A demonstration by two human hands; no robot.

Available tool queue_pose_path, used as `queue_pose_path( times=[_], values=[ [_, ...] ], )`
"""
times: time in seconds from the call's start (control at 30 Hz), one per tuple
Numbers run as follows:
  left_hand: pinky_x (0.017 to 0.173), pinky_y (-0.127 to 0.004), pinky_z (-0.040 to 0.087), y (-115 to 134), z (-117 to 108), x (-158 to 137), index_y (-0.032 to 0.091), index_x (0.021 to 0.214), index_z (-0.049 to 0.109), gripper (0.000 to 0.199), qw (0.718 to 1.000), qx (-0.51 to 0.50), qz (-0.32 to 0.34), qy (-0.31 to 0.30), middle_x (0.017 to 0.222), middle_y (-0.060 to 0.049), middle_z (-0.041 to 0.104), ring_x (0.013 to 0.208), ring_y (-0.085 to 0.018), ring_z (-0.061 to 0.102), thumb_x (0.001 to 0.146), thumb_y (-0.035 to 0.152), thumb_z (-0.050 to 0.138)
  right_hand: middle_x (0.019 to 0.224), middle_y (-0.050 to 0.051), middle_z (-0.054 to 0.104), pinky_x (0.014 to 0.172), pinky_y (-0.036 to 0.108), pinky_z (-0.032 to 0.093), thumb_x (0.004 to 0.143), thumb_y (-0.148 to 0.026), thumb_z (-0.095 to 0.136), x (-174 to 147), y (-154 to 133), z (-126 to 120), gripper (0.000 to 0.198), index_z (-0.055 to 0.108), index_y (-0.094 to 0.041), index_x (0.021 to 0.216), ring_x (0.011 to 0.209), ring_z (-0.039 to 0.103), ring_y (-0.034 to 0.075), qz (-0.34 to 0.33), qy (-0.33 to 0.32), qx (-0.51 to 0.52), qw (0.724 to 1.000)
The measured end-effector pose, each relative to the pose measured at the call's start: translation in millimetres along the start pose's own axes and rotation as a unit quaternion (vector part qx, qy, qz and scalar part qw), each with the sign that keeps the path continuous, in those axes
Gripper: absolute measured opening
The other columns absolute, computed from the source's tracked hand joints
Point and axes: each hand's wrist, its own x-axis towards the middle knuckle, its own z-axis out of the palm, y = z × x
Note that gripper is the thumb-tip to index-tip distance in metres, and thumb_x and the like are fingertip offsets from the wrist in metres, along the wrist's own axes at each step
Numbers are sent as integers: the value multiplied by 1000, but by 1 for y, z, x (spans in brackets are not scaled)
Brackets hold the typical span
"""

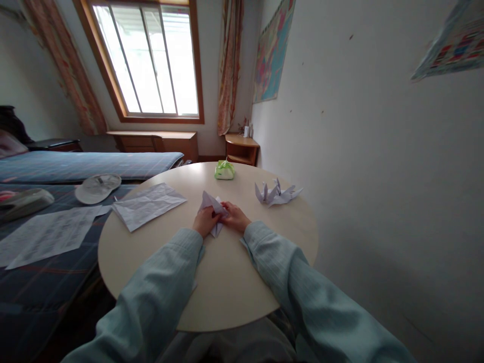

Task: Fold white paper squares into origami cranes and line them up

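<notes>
Fingers: the folded paper is pinched by the left hand and the right hand, fingers drawn in close on it.
Paper in hand: held over the middle of the desk, a pointed flap raised and another tip showing below the fingers.
Folding: judged part-way; several folds are made, but no settled shape is seen.
Paper figures: stood at the right, winged and pointed, apparently finished.
Creased paper: laid flat at the left, apparently left unshaped.
Tissue pack: placed near the far edge.
Bed: printed sheets are spread beside the desk.
Hidden: inner folds and most fingertips are covered by the hands; figures are overlapped, so their count cannot be told; print is too blurred to be read.
Cut off: the upper-right poster.
</notes>
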Motion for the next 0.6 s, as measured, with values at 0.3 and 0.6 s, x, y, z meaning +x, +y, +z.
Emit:
queue_pose_path(
  times=[0.3, 0.6],
  values=[
    [60, -26, 46, -7, 9, 5, 8, 86, 62, 32, 970, -231, -78, 10, 78, -9, 66, 68, -17, 59, 69, 33, 52, 103, 8, 55, 87, 33, 36, 57, -26, 66, 2, 2, 0, 52, 47, -16, 104, 96, 51, 18, 0, -15, -28, 999],
    [61, -23, 45, -7, 8, 5, 11, 82, 64, 21, 987, -138, -79, 5, 76, -6, 66, 70, -16, 59, 69, 22, 52, 109, 11, 52, 89, 35, 35, 53, -36, 68, 2, 7, 3, 67, 43, -14, 112, 103, 47, 21, 10, -38, -58, 998]
  ],
)
